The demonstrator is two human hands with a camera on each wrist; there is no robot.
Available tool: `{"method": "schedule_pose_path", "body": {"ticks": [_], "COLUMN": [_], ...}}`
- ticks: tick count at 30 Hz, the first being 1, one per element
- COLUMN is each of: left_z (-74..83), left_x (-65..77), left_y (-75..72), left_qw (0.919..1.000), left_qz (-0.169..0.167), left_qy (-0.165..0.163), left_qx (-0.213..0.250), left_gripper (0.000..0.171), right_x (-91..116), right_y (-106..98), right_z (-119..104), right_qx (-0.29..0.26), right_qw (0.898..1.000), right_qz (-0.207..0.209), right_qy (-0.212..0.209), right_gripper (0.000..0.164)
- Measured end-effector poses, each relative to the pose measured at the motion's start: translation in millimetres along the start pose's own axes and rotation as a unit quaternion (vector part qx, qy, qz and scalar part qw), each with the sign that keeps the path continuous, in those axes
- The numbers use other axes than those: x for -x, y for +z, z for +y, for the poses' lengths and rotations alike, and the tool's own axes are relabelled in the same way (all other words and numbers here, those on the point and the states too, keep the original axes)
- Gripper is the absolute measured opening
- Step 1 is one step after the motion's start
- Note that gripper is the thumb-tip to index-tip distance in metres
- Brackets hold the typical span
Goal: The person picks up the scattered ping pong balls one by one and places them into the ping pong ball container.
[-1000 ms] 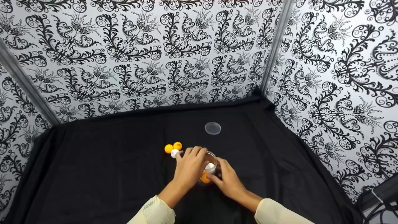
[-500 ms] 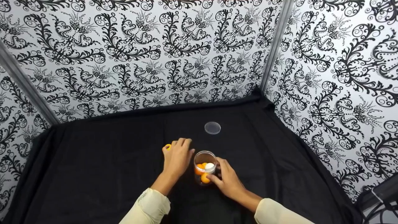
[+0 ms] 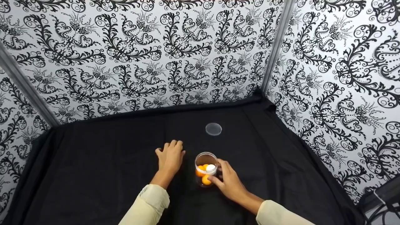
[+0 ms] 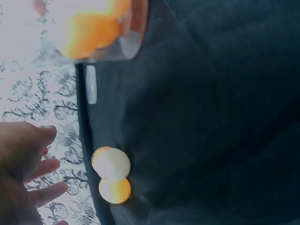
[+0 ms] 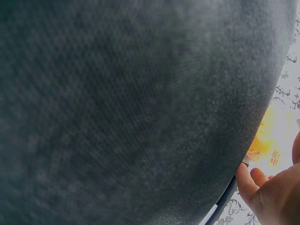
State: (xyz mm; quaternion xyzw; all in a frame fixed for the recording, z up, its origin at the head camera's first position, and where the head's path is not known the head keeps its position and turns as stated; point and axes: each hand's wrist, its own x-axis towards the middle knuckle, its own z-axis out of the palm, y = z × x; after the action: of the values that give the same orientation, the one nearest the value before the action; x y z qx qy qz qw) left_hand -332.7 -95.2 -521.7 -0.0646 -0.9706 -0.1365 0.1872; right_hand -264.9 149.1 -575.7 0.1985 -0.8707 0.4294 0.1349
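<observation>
A clear jar (image 3: 201, 160) stands on the black cloth, several orange and white ping-pong balls (image 3: 205, 178) inside. My right hand (image 3: 230, 182) grips its right side, thumb at the front. My left hand (image 3: 170, 157) hovers left of the jar with fingers spread and nothing visible in it. In the left wrist view, a white ping-pong ball (image 4: 115, 165) and two orange ones, including the lower orange ball (image 4: 115, 191), lie together on the cloth just beyond my left fingers (image 4: 48, 194). The left hand hides these balls in the head view.
A round clear lid (image 3: 213, 129) lies flat behind the jar. The black cloth (image 3: 103, 168) covers the table, bordered at the back and right by patterned panels (image 3: 140, 62). Dark cables (image 3: 386, 203) show at the lower right edge.
My left hand has moved left from the jar's mouth to over the loose balls, covering them in the head view. The right hand and jar have stayed in place.
</observation>
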Motion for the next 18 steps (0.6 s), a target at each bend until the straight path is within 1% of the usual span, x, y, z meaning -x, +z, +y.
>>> {"method": "schedule_pose_path", "body": {"ticks": [3,6,12,18], "left_z": [-3.9,-8.2,-15.3,-20.3], "left_x": [-0.1,0.7,3.7,5.4], "left_y": [5.6,11.8,21.8,26.2], "left_qw": [0.9998,0.9994,0.9988,0.9985], "left_qz": [-0.016,-0.025,-0.03,-0.037], "left_qy": [-0.009,-0.014,-0.014,-0.012], "left_qx": [-0.008,-0.019,-0.036,-0.039], "left_gripper": [0.027,0.026,0.029,0.03], "right_x": [0.2,0.1,-0.1,-0.2], "right_y": [0.4,0.6,0.8,1.2], "right_z": [-0.3,-0.4,0.1,0.6], "right_qx": [-0.004,-0.007,-0.003,-0.003], "right_qw": [1.0,1.0,1.0,1.0], "right_qz": [-0.005,-0.008,-0.006,-0.003], "right_qy": [0.006,0.009,0.006,0.004], "right_gripper": [0.069,0.069,0.069,0.068]}}
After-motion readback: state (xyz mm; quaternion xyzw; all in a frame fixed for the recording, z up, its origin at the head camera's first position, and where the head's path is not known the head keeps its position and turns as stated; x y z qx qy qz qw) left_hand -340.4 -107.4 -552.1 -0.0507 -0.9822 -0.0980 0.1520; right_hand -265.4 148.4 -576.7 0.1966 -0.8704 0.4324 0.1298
